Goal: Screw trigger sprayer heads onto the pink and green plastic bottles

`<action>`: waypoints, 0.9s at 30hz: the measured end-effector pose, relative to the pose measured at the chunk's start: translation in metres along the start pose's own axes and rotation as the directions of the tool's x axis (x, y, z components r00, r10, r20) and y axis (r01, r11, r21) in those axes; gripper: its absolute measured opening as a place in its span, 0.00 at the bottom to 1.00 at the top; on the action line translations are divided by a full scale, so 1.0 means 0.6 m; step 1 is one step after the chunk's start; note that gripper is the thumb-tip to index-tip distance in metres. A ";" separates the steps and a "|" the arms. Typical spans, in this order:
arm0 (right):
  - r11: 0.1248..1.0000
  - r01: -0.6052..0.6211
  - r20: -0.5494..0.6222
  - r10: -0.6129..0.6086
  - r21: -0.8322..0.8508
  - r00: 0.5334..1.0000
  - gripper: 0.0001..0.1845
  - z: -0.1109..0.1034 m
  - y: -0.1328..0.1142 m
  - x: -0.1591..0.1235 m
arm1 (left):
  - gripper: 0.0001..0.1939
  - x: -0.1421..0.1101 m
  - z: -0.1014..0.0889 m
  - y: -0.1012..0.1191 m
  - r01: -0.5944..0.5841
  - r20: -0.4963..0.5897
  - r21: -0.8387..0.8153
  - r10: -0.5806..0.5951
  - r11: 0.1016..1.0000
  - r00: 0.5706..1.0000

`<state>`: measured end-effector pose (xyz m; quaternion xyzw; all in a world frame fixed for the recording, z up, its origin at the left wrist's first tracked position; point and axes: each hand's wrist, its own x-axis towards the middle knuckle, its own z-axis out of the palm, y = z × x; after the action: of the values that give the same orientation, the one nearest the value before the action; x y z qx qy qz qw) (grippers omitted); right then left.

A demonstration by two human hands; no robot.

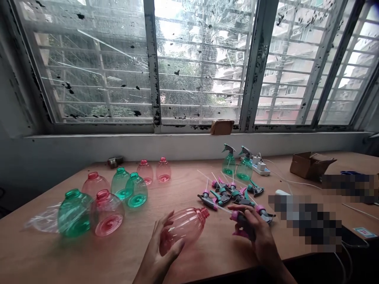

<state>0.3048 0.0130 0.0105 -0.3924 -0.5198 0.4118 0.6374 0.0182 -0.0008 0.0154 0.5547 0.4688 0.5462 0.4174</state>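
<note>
My left hand (161, 246) is wrapped round a clear pink spray bottle (189, 227), tilted with its open threaded neck toward the right. My right hand (259, 228) grips a trigger spray head (242, 223) in black and pink, its thin dip tube pointing left toward the bottle's neck. Tube and neck are apart. Just beyond my right hand lies a pile of loose spray heads (232, 193) with pink or green collars and white tubes. On the left stand several open bottles, among them a green bottle (74, 213) and a pink bottle (108, 213).
Two green bottles with spray heads fitted (244, 167) stand at the back, beside a power strip (260, 167) with plugs and a white cable. An open cardboard box (309, 165) is at the back right. Clear plastic wrap (44, 219) lies far left. A window (201, 67) rises behind the table.
</note>
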 end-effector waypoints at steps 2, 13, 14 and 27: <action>0.949 -0.060 -0.148 0.110 0.309 0.983 0.16 -0.006 -0.001 0.000 | 0.35 0.001 -0.001 -0.004 -0.030 -0.012 0.014 0.030 0.999 0.999; 0.807 -0.250 0.062 0.258 0.535 0.964 0.14 -0.026 0.005 0.000 | 0.36 0.005 0.007 -0.005 -0.048 -0.174 -0.042 0.040 0.998 0.984; 0.799 -0.241 0.046 0.259 0.551 0.965 0.12 -0.028 0.005 0.001 | 0.37 0.006 0.006 -0.005 -0.048 -0.180 -0.040 0.040 0.998 0.983; 0.748 -0.440 0.304 0.325 0.497 0.895 0.18 -0.014 -0.008 -0.001 | 0.32 -0.024 0.012 0.021 -0.042 0.203 -0.040 0.049 0.998 0.978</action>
<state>0.3137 0.0098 0.0136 -0.2462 -0.3466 0.7035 0.5696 0.0268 -0.0169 0.0243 0.6107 0.4009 0.5043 0.4604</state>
